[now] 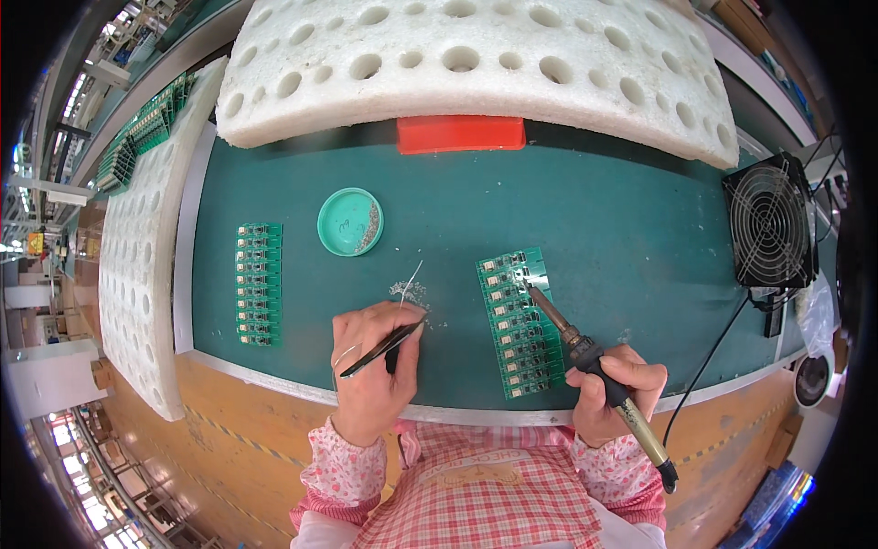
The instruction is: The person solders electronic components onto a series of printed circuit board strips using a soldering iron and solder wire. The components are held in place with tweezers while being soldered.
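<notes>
My right hand (pixel 619 393) grips a soldering iron (pixel 596 359) by its dark handle. The iron's tip meets, or hovers just over, the upper part of a green circuit board panel (pixel 526 343) with rows of small components. My left hand (pixel 377 361) is closed around black tweezers (pixel 382 349). A thin strand of silvery wire (pixel 412 282), probably solder, sticks up from its fingers. Just beyond those fingers lies a loose heap of tiny clear parts (pixel 409 293). Further off sits a round green dish (pixel 331 240) with more tiny parts along its right side.
Another green board panel (pixel 259 285) lies at the left of the green mat. White foam blocks with holes (pixel 476 87) (pixel 137 274) stand at the back and left, the left one bearing stacked boards (pixel 142 133). A red bin (pixel 461 134) and a black fan (pixel 771 220) border the mat.
</notes>
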### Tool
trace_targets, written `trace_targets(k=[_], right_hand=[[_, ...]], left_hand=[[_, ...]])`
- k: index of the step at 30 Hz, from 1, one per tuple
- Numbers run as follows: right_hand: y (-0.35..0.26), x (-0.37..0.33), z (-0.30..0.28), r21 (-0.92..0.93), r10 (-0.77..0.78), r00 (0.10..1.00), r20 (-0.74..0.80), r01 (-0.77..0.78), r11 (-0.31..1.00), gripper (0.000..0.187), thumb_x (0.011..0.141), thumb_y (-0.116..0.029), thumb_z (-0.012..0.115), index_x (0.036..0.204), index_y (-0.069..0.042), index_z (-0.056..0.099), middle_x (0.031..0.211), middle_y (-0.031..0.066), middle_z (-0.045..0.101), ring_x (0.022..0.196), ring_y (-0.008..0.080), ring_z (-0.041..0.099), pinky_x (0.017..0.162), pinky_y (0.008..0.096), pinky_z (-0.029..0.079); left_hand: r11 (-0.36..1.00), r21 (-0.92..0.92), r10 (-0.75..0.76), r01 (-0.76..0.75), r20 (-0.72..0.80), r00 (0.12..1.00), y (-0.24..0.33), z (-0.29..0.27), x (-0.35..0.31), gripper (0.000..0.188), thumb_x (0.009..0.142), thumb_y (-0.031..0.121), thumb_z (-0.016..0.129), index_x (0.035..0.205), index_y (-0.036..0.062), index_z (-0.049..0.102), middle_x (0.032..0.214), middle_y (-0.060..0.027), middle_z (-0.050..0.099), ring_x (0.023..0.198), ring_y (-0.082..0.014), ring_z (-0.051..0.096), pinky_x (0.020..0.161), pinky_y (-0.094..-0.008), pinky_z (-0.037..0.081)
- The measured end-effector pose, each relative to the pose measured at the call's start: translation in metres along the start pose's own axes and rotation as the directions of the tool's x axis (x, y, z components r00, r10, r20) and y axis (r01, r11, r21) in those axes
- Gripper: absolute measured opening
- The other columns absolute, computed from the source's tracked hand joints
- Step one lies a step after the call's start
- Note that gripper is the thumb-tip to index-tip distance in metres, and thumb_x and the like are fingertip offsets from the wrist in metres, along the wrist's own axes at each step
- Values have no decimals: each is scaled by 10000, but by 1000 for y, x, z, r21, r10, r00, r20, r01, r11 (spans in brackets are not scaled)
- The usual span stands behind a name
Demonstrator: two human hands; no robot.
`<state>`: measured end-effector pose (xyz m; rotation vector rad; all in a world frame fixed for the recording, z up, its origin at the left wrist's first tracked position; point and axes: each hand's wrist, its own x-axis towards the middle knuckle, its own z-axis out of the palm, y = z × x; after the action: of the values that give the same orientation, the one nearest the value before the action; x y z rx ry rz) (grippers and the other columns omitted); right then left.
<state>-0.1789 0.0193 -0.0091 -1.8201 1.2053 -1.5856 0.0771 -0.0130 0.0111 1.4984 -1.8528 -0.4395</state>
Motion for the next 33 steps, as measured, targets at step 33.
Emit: trace_targets(k=[33], right_hand=[[-1,-2,0,30,37,999,-16,-36,999,393,854,-51,769,1142,-52,502,716,78,652,571,214,625,539,346,472]], left_hand=[[1000,22,12,-11,-6,1000,-1,1,0,189,851,-43,686,994,72,641,998,-61,728,911,-231,647,857,-343,418]])
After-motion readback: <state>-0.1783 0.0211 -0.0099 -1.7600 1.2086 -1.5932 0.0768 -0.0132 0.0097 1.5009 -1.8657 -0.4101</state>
